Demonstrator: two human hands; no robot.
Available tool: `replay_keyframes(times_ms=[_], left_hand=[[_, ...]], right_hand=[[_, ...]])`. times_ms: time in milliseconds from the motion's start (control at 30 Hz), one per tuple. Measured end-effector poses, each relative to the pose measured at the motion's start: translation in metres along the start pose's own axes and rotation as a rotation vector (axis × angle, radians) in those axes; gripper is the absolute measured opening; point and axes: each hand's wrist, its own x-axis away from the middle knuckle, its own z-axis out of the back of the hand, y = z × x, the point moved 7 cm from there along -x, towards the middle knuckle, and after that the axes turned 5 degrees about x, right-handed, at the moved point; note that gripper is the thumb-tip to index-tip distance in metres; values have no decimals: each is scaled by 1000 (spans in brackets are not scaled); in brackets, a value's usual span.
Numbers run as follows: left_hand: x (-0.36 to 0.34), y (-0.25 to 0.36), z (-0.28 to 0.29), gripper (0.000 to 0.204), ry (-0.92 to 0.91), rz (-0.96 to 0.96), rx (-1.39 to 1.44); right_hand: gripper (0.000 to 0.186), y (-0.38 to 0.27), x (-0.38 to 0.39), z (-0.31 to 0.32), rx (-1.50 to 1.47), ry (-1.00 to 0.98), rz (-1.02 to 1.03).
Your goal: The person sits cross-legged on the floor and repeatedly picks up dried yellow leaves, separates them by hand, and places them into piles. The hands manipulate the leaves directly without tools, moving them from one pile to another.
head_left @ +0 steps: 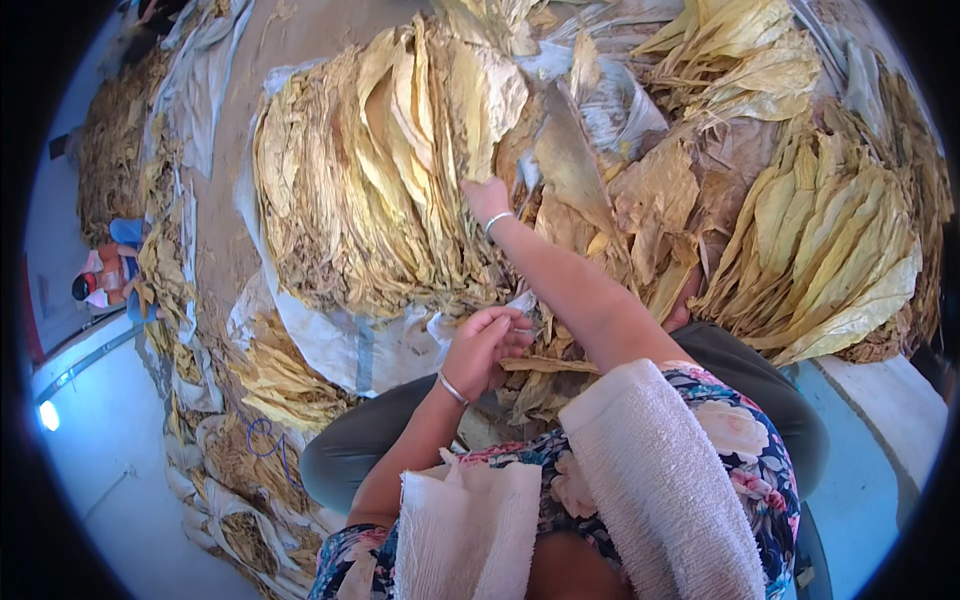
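A large stack of dried tobacco leaves (365, 170), yellow to brown and packed on edge, lies in front of me on pale sheeting. My right hand (486, 200) reaches to its right side, with the fingers closed at the lower end of a broad pale tobacco leaf (492, 95). The fingertips are partly hidden against the stack. Nearer to my body, my left hand (487, 345) hangs by the stack's front edge. Its fingers are loosely bent and somewhat apart, and nothing shows in them. A narrow strip of leaf (548, 366) lies just right of it.
Another fanned pile of yellow leaves (820, 240) rests at my right, with more leaves (740, 60) behind it. Loose brown leaves (655, 190) lie between the piles. White sheeting (330, 345) borders the main stack. Another person (108, 272) is at the far left.
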Motion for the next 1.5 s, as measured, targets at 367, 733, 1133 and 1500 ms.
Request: replay_keyframes(times_ms=[367,733,1133,1500], left_hand=[[-19,1,-19,24,-79,-34,38],[-26,-2,-13,23,-36,-61,5],[-25,1,-10,20,-28,-128,-48],[-14,9,-24,22,-49,-271,-190]], right_hand=[[41,6,-17,39,447,-12,-136],[32,-36,9,17,515,49,-37],[27,-25,22,141,-178,-124,-96],[30,-161,113,231,-262,50,162]])
